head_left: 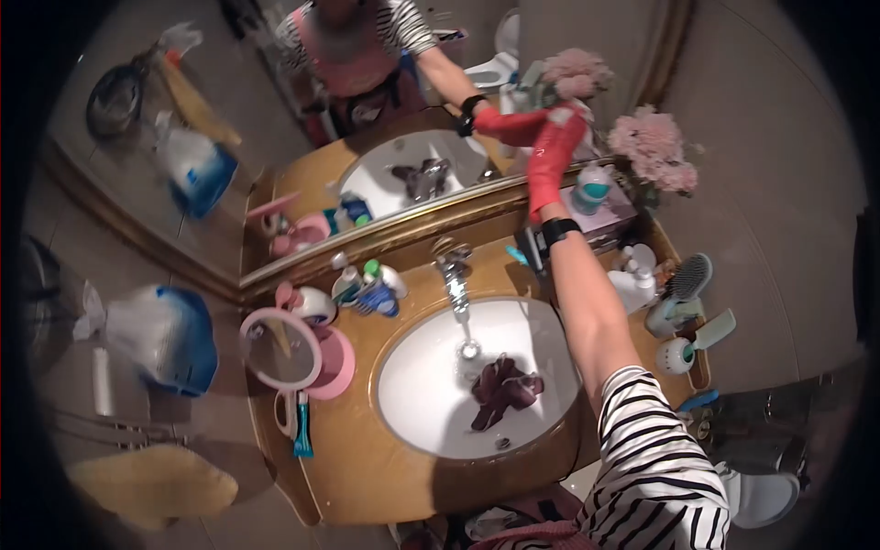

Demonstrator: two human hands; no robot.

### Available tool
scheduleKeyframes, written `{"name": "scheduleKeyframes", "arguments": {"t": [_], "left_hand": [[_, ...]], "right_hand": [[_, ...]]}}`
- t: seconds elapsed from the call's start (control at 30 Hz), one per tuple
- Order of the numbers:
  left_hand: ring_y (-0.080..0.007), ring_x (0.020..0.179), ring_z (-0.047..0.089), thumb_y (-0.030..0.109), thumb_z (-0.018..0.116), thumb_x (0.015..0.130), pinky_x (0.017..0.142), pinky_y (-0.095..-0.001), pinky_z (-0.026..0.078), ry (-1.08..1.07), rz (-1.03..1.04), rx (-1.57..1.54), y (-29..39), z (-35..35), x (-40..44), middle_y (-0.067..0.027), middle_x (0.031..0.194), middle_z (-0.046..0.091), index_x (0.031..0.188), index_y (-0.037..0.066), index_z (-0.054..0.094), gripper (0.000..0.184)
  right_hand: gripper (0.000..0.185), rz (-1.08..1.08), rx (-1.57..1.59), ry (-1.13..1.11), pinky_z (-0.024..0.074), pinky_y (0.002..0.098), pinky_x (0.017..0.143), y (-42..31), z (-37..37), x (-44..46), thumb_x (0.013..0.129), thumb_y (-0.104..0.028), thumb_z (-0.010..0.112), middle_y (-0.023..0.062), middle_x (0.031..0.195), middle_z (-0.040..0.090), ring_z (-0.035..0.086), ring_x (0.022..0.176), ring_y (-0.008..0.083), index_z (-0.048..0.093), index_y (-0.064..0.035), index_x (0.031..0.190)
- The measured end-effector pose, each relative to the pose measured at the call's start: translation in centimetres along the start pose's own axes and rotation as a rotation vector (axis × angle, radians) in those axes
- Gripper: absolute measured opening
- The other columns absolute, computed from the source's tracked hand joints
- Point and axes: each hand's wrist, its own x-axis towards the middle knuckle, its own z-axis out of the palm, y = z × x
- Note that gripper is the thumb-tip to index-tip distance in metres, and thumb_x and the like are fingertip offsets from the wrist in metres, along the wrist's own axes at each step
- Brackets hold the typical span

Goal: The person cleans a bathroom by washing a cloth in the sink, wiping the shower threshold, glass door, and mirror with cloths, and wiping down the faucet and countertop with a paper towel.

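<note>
The mirror (367,160) stands upright, gold-framed, its glass meeting my red-gloved right fingers (566,137) and extending mostly to their left. Pale material (587,119) shows beside my fingertips; type indistinct.

the mirror (440,105) looked smooth and glassy, the glove (550,172) rubbery — the tap (456,282) shiny metal, the basin (417,390) smooth and glossy.

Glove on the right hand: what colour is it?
Red: the glove shows best in the head view, up against the mirror.

Head cam — fwd/down, over sink (417,390)
</note>
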Motion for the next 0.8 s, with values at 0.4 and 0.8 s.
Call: {"name": "scheduleKeyframes", "arguments": {"t": [0.4,0.8], "left_hand": [[-0.0308,0.107,0.055,0.021,0.063,0.077,0.090,-0.0386,0.046,-0.160,0.059,0.475,1.8,5.2,-1.6,-0.0128,0.106,0.063,0.113,0.008,0.060,0.038],[-0.0259,0.118,0.048,0.034,0.063,0.077,0.096,-0.0365,0.040,-0.086,-0.151,0.280,2.1,-1.3,0.1,-0.0148,0.118,0.056,0.117,0.010,0.057,0.047]], "right_hand": [[0.052,1.022,0.304,-0.480,0.0409,0.0380,0.093,-15.1,16.1,-20.1,0.081,-0.025,0.061,0.0244,0.131,0.042,0.046,0.118,0.0308,0.046,0.0005,0.123],[0.041,0.085,0.099,-1.208,0.0505,0.0297,0.072,-14.3,-0.6,-1.3,0.068,-0.033,0.075,0.0086,0.083,0.069,0.066,0.078,0.0161,0.069,-0.0015,0.092]]}}
